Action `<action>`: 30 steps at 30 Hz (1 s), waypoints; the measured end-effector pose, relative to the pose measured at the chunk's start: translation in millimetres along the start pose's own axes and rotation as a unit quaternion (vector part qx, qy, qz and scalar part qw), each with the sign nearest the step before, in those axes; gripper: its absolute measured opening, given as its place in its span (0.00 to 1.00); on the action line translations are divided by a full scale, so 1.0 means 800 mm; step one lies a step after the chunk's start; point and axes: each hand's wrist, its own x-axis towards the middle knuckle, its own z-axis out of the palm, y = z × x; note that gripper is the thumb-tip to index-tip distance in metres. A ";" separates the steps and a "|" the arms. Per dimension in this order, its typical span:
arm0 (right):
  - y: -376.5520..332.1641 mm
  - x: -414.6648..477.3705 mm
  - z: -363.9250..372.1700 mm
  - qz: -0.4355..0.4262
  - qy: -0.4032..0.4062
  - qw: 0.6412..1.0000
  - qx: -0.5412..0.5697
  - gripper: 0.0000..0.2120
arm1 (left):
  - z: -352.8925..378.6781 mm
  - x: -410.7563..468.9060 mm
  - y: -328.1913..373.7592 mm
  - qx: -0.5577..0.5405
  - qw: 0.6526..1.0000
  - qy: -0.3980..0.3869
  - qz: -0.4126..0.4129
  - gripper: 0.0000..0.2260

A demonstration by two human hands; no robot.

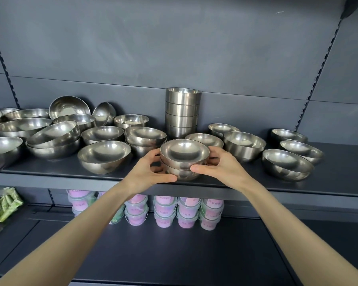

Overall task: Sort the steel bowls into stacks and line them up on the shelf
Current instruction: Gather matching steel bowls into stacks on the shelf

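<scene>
Dark grey metal shelving fills the view, with a slotted dark grey back panel [174, 48] rising behind a dark grey upper shelf [339, 182] crowded with steel bowls. At the front edge of this shelf, near its middle, is a short stack of small round polished steel bowls [183, 162], at least two nested one inside the other. The left hand [147, 172] grips it from the left, its thumb lying along the lower bowl's front and its fingers curled round the far side. The right hand [221, 166] grips it from the right, thumb pressed to the front wall and fingers curled behind. Whether the stack's base touches the shelf I cannot tell.

Just left of the stack sits a wide shallow steel bowl [103, 155], alone and upright. Behind it is a nested pair of similar bowls [145, 137]. Farther left lies a jumble of larger steel bowls [54, 135], some tilted, some leaning against the back panel. Directly behind the held stack stands a tall stack of straight-sided steel cups [182, 112]. To the right are a deeper steel bowl [244, 145] and, well apart from it, three loose shallow bowls [287, 164] near the shelf's right end.

On the lower shelf [174, 254] stand stacked clear plastic tubs with pink contents [163, 211], and green packets [0, 205] lie at the far left.
</scene>
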 end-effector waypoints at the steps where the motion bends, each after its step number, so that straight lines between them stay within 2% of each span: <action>1: 0.001 -0.001 0.001 0.001 0.002 1.000 0.008 0.22 | 0.001 -0.002 0.001 0.000 1.000 0.004 0.002 0.34; 6: -0.001 -0.004 -0.001 -0.009 -0.004 0.999 0.038 0.21 | 0.004 -0.014 0.011 0.004 0.999 0.031 0.017 0.35; 19: -0.077 0.058 -0.001 -0.084 -0.021 0.992 0.094 0.16 | -0.046 -0.011 0.092 0.046 0.987 0.112 0.104 0.27; 24: -0.097 0.101 0.021 -0.086 -0.019 0.990 0.108 0.18 | -0.094 0.021 0.101 0.091 0.983 0.125 0.097 0.31; 30: -0.092 0.146 0.055 -0.066 -0.008 0.993 0.101 0.19 | -0.144 0.061 0.076 0.100 0.986 0.108 0.079 0.27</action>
